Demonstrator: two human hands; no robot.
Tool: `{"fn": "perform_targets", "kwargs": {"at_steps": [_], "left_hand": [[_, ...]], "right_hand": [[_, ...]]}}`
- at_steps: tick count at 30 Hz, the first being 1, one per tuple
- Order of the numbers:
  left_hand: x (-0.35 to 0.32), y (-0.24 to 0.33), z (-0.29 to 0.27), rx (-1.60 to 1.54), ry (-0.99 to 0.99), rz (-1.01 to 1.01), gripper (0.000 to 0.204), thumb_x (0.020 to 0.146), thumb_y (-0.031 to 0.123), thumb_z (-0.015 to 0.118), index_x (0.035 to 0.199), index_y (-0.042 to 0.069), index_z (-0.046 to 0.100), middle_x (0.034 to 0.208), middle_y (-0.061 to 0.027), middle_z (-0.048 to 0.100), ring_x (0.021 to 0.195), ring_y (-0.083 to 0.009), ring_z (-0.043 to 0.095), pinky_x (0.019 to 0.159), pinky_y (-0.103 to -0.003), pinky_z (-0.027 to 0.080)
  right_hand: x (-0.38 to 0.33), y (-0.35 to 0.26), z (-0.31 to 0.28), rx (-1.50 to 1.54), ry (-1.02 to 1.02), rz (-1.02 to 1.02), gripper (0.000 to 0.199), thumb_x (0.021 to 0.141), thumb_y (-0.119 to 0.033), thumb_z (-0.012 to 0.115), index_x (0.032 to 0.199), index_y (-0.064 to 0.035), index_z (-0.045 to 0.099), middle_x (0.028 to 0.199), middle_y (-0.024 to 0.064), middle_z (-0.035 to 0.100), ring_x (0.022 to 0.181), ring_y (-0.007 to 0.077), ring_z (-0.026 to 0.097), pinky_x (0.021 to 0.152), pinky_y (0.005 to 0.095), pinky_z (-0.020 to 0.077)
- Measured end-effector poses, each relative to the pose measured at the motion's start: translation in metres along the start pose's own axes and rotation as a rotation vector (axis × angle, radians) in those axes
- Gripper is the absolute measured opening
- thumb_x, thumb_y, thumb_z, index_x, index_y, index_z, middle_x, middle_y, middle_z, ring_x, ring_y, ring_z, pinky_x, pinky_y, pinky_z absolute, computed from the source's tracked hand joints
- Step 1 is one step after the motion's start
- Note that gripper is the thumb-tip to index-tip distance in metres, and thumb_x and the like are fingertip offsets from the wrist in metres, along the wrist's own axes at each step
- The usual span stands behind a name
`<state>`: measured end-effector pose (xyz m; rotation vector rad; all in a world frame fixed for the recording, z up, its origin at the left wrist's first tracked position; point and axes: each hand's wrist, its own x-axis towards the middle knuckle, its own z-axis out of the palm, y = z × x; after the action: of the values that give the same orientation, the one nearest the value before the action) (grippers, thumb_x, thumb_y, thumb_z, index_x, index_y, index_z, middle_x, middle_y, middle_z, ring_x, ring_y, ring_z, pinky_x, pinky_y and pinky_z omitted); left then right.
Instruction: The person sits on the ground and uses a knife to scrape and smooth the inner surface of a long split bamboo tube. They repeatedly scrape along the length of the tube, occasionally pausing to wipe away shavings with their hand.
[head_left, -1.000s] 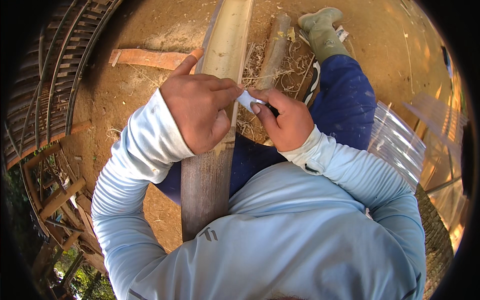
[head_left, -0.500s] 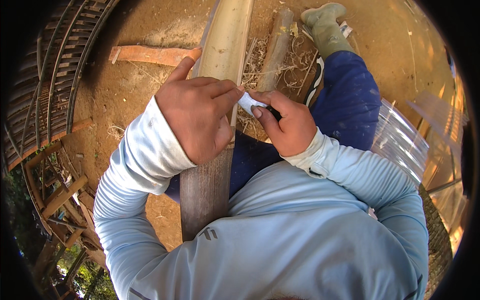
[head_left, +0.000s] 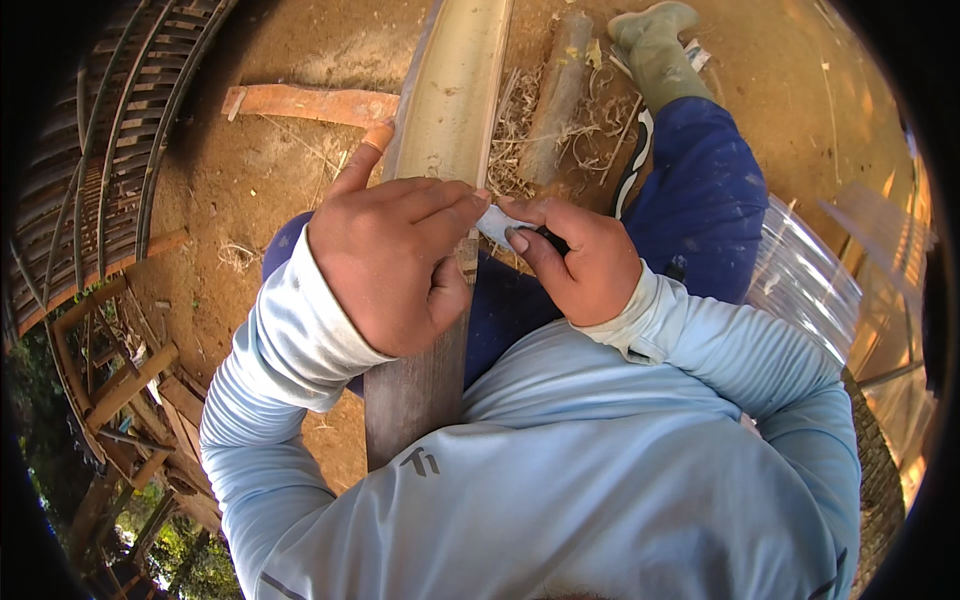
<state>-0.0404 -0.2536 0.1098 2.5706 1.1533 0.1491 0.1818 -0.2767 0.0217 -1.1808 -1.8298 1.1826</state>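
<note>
A long pale, trough-shaped length that looks like split bamboo (head_left: pixel 450 110) runs away from me; nearer my body is a dark weathered stretch (head_left: pixel 410 405). Over the trough lies my left hand (head_left: pixel 390 260), palm down, its little finger, with an orange band, out at the left rim. Its other fingers are bent together, tips against the end of a white-wrapped tool (head_left: pixel 494 224); what is under them is hidden. My right hand (head_left: pixel 585 250) is closed on the tool's dark end, thumb pressing the wrapping. No blade shows.
An orange-brown strip (head_left: pixel 310 103) lies left of the trough. Right of it are pale shavings (head_left: pixel 515 125) and a short log (head_left: pixel 558 95). My booted leg (head_left: pixel 665 65) stretches ahead. A slatted structure (head_left: pixel 115 130) stands left, clear corrugated sheets (head_left: pixel 805 280) right.
Both hands have shifted a little toward my body, the left one more, with the tool between them. The grips look the same.
</note>
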Motion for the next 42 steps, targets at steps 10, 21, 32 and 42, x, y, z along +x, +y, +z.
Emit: {"fn": "perform_targets", "kwargs": {"at_steps": [10,21,32,42], "left_hand": [[0.025,-0.024,-0.001,0.141,0.0,0.043,0.074,0.064,0.021,0.062,0.135,0.0,0.059,0.135,-0.021,0.062,0.132,-0.0361,0.056,0.119,-0.063,0.025],[0.016,-0.017,-0.003,0.116,-0.049,0.033,0.063,0.066,0.017,0.065,0.127,-0.001,0.063,0.127,-0.0192,0.066,0.121,-0.034,0.063,0.119,-0.063,0.026],[0.009,-0.01,0.0,0.079,-0.023,0.036,0.056,0.067,0.014,0.064,0.121,-0.001,0.067,0.118,-0.0178,0.07,0.115,-0.0318,0.067,0.12,-0.063,0.025],[0.003,-0.003,0.001,0.043,-0.029,0.013,0.049,0.072,0.01,0.063,0.12,-0.001,0.068,0.115,-0.0172,0.071,0.113,-0.031,0.068,0.12,-0.062,0.024]], "right_hand": [[0.04,0.022,-0.003,-0.057,0.128,-0.029,0.024,0.096,-0.015,0.065,0.119,-0.0095,0.068,0.095,0.0187,0.073,0.082,0.0386,0.071,0.071,0.0401,0.0564],[0.022,0.002,-0.004,-0.043,0.018,0.037,0.025,0.097,-0.008,0.064,0.12,-0.0015,0.068,0.106,0.018,0.073,0.095,0.0289,0.073,0.083,0.033,0.0551],[0.013,0.0,-0.003,-0.057,-0.016,0.025,0.025,0.096,-0.007,0.065,0.12,-0.0009,0.067,0.108,0.0185,0.073,0.1,0.0311,0.073,0.085,0.034,0.0557],[0.006,0.001,0.001,-0.031,0.004,-0.045,0.024,0.094,-0.007,0.063,0.117,-0.0024,0.067,0.1,0.0164,0.073,0.09,0.0343,0.072,0.079,0.0392,0.0572]]}}
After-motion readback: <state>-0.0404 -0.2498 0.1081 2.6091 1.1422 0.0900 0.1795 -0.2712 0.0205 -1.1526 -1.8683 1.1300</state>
